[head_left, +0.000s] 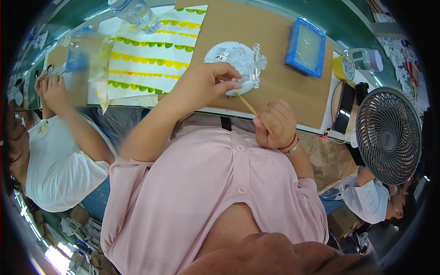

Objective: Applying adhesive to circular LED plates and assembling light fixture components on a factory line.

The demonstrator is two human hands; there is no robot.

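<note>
My left hand (206, 85) pinches 1 clear piece (236, 80), while the stick (246, 103) gripped in my right hand (277, 123) slants up-left, its tip just beside those left fingertips.

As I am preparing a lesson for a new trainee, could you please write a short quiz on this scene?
1. Which hand holds the stick?
A. Left
B. Right
C. Both

2. True or false: the blue box stands on the white plate.

3. Fill in the missing word: at the plate, the fingers of the left hand appear to pinch a small ____ piece.

Key:
1. B, the right hand.
2. False; it stands on the brown board.
3. Clear.
</note>
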